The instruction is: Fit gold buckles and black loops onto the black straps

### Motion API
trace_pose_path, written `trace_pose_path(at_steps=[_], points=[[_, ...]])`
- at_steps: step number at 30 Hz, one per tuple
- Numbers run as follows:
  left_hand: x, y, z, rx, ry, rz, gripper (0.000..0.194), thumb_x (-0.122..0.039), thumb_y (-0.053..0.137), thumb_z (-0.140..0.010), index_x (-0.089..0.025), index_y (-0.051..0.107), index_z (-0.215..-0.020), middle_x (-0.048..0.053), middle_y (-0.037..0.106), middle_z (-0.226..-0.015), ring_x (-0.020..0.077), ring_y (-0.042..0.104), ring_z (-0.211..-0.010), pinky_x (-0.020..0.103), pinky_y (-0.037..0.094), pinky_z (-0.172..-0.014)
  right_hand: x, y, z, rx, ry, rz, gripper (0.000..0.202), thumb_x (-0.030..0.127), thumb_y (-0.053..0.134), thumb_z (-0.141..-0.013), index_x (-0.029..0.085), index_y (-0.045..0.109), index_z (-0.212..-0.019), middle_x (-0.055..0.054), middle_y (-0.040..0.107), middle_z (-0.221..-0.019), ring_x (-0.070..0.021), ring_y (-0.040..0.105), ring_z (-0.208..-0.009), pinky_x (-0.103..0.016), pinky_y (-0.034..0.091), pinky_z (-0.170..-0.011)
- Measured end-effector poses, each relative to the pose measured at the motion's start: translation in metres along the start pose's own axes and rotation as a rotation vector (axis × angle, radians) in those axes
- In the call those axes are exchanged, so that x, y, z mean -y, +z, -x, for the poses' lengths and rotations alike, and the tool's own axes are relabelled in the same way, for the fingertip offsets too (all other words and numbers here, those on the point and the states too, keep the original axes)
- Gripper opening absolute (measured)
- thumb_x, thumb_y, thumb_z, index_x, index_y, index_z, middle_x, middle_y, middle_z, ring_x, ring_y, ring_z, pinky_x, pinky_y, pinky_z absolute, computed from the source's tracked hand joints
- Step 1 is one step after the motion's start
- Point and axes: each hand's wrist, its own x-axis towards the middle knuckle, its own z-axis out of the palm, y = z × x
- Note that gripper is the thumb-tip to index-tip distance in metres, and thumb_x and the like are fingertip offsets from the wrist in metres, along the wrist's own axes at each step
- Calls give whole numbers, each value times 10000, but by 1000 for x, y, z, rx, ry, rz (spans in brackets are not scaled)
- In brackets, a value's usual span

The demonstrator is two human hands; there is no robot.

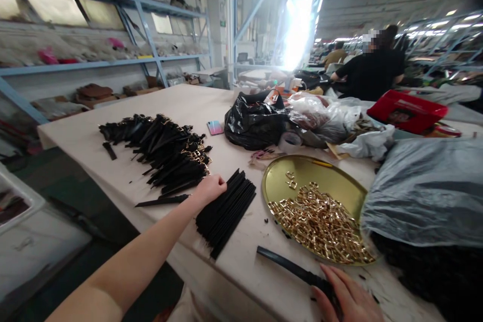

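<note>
My left hand [212,188] is closed at the upper left end of a neat stack of black straps [230,211]. Its fingertips are turned away, so what they grip, if anything, is hidden. At the table's near edge, my right hand [350,297] has thumb and fingers around one black strap [287,264], which points to the upper left. Right of the stack lies a round gold-coloured tray [279,178] heaped with small gold metal buckles [320,221]. Beyond my left hand spreads a pile of black straps fitted with gold buckles [162,146]. Another strap [162,201] lies beside my left wrist.
A phone [215,127], a black plastic bag [256,121] and a roll of clear tape [290,142] lie behind the tray. A large clear plastic bag [426,191] borders it on the right. A person in black [370,73] is farther back. Blue shelving [143,30] stands left.
</note>
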Motion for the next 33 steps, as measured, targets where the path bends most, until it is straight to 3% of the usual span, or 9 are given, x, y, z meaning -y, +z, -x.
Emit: trace_pose_path(at_steps=[5,10,14,17,20,22,28,30,33], points=[[-9,-7,12,-19,-6,88,73,-203,545,-660,-154,584,-698,62,639,-768,194,579,-769,252,407,-686,20,-15,-12,-16,152,-68,428,501,464,-801,163,595,-1027,-118,667,-955,-263,630,-835,-377,489,-713],[-25,-36,29,-34,16,270,131,-214,538,-683,-142,556,-791,71,621,-858,217,556,-890,291,411,-773,27,-23,-13,-71,223,-133,437,487,471,-806,161,560,-1082,-131,631,-1022,-274,594,-921,-412,470,-775],[-57,-52,71,134,80,493,196,-309,449,-783,-139,533,-833,60,626,-829,185,594,-827,292,450,-729,44,-45,-20,-153,352,-319,368,442,465,-822,185,562,-1066,-122,607,-1021,-262,575,-930,-406,462,-783],[-89,-41,117,441,75,719,194,-309,494,-753,-149,518,-860,40,646,-780,148,627,-708,266,474,-650,64,-71,-34,-110,531,-594,313,413,436,-845,181,582,-995,-87,622,-900,-217,589,-811,-350,476,-714],[-115,-17,156,885,-145,1133,229,-239,617,-651,-155,497,-827,35,656,-764,136,633,-687,240,461,-635,72,-88,-47,-75,690,-911,394,474,378,-854,156,582,-966,-37,602,-694,-173,575,-643,-297,479,-607],[-128,0,173,1039,-262,1259,248,-200,642,-627,-153,495,-822,44,661,-792,138,636,-712,233,459,-637,62,-91,-48,-55,778,-987,449,530,381,-828,150,589,-946,-14,575,-631,-159,557,-591,-282,467,-570],[-144,35,182,1030,-435,1412,256,-78,573,-650,-145,486,-881,64,648,-870,154,632,-789,280,490,-688,1,-93,-22,-83,975,-749,458,559,549,-689,144,614,-873,-30,589,-659,-172,522,-581,-297,413,-558],[-145,41,178,1003,-469,1441,253,-64,565,-659,-140,490,-888,64,640,-879,150,626,-796,284,495,-687,0,-100,-17,-29,990,-738,401,536,569,-685,155,609,-803,-17,568,-609,-166,500,-554,-293,392,-545],[-146,48,171,946,-462,1481,207,-80,580,-676,-130,512,-865,61,632,-876,146,612,-812,277,495,-697,30,-114,-13,262,884,-1059,381,514,523,-738,170,571,-895,-4,564,-612,-157,513,-559,-278,400,-532]])
